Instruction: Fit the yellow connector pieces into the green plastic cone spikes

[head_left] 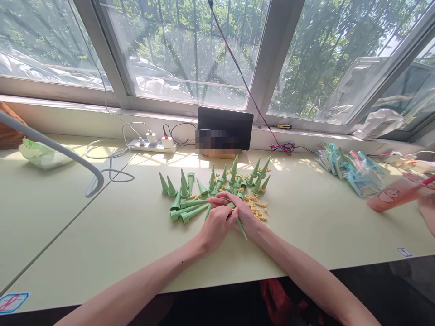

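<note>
My left hand (pixel 217 226) and my right hand (pixel 247 217) are pressed together just in front of a pile of green plastic spikes (pixel 193 212). Between them is one green spike (pixel 242 230), its pointed tip aimed down towards me. My left fingers are curled closed at its upper part, and my right hand wraps it from the other side; the fingers cover much of it. Other green spikes (pixel 234 166) stand upright on their caps behind my hands. Small yellow plastic fittings (pixel 260 213) lie scattered to the right of my right hand.
A dark-screened tablet (pixel 224 127) leans at the back by the window. Left of it lies a power strip (pixel 149 146) with plugs and cables. Bagged items (pixel 353 170) and a pink cup (pixel 387 197) are on the right. A grey curved bar (pixel 68 151) crosses the left side.
</note>
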The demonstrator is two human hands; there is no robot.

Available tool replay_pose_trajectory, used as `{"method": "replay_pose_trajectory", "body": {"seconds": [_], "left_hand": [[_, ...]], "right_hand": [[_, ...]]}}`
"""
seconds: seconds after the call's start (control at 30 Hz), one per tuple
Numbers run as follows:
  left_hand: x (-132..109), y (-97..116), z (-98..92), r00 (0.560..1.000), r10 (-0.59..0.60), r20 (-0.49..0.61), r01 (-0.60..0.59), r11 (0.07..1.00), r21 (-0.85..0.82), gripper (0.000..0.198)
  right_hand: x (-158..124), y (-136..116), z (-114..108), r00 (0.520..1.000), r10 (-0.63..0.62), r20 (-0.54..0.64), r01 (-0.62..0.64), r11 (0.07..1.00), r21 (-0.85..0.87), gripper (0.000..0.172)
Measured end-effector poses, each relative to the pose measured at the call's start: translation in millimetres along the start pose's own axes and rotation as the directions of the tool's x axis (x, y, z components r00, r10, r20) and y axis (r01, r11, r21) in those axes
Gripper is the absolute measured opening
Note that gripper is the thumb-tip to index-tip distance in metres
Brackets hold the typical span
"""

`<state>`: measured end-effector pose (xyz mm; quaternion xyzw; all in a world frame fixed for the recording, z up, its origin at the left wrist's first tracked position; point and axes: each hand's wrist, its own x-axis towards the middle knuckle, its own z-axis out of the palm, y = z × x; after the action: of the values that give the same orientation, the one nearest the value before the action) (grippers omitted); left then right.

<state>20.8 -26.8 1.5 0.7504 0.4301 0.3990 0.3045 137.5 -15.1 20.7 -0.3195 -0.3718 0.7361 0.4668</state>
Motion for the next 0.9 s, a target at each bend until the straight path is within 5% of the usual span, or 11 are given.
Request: {"method": "replay_pose_trajectory", "body": {"seconds": [0.63, 0.9], "left_hand": [[-4, -4, 9.0, 0.987, 0.088, -0.133, -0.069, 0.988, 0.140, 0.043], [-2, -6, 8.5, 0.975, 0.162, -0.151, -0.137, 0.977, 0.162, 0.042]], "right_hand": [[5, 13, 4, 0.973, -0.228, -0.024, 0.227, 0.973, -0.041, 0.030], [4, 10, 5, 0.984, -0.173, -0.049, 0.173, 0.985, -0.008, 0.031]]}}
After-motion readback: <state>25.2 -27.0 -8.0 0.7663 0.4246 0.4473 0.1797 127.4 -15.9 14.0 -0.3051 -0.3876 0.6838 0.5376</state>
